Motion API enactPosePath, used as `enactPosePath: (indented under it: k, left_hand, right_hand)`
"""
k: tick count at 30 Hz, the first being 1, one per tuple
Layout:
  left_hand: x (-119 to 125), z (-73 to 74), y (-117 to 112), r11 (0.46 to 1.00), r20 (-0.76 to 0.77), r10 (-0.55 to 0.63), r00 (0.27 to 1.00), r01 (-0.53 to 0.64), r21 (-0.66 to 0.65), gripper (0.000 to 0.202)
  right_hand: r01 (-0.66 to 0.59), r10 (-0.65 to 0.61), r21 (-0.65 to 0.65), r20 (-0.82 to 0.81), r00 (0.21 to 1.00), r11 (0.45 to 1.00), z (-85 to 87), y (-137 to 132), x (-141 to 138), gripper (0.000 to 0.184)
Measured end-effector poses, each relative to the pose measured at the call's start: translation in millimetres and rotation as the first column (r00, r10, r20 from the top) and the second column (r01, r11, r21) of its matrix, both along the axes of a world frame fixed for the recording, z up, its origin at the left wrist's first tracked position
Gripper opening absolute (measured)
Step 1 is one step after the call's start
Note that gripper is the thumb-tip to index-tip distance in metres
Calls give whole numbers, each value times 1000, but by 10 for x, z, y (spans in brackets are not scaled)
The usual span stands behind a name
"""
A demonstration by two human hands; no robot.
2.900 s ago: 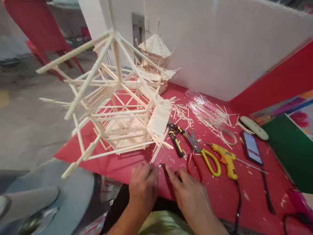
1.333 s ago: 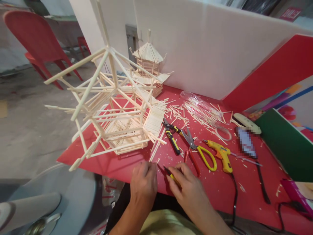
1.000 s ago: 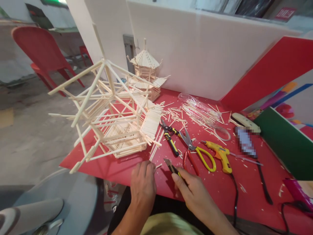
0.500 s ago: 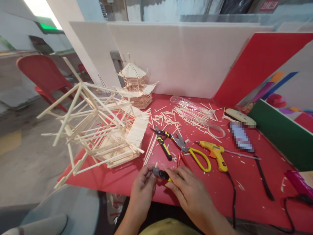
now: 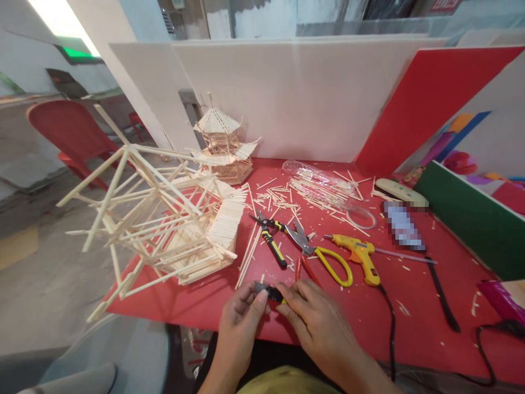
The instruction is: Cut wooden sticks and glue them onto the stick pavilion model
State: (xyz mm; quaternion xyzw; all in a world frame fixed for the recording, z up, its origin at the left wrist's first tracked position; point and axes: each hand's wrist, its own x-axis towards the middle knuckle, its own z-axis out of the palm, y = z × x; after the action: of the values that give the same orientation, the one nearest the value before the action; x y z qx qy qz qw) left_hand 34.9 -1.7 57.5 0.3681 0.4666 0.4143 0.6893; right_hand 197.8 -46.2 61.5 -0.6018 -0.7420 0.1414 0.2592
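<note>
Close to the table's front edge, my right hand (image 5: 318, 314) is closed round the yellow end of a utility knife (image 5: 274, 294) with a black front and a grey blade. My left hand (image 5: 240, 317) pinches a short wooden stick (image 5: 262, 278), whose pale tip shows above the fingers. Against the knife's black part lies my left thumb, and the blade sits at the stick, partly hidden by the fingers. Just beyond the hands are red-handled pliers (image 5: 298, 268), mostly covered by my right hand.
On the left stands a large stick-built frame (image 5: 164, 219), with a small stick pagoda (image 5: 219, 145) behind. Pruning shears (image 5: 274, 246), yellow-handled scissors (image 5: 328, 260) and a corded glue gun (image 5: 361, 256) lie ahead. Loose sticks (image 5: 320, 191) and offcuts cover the red table (image 5: 348, 345).
My left thumb has come up onto the knife's black part, covering more of it and the blade. My right hand keeps its grip. The view has shifted slightly.
</note>
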Motion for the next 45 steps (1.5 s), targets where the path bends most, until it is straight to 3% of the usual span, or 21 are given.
enactPosePath:
  k: [6,13,22,31,40,45]
  left_hand:
    - [-31,-101,-17,999,-112,-1,994,7,53,36]
    - [-53,-59,-40,990,-205,11,979,18,138,40]
    - [-38,-75,-102,988,-223,98,970,-67,141,42]
    - [-31,-99,-64,991,-227,62,972,-34,126,39]
    - [-10,-203,-96,986,-162,166,973,-159,52,47]
    - [-5,-176,-73,991,-181,124,976,-113,70,45]
  right_hand:
    - [-25,25,7,7,1000,1000,-20,-3,-11,36]
    - [-58,46,116,98,994,992,8,11,-4,34]
    - [-81,44,188,194,980,979,50,9,-27,32]
    - [-73,69,66,62,996,995,13,18,-17,34]
    - [-68,48,158,128,991,985,-5,34,-56,31]
    - [-77,66,116,98,993,990,-25,32,-41,33]
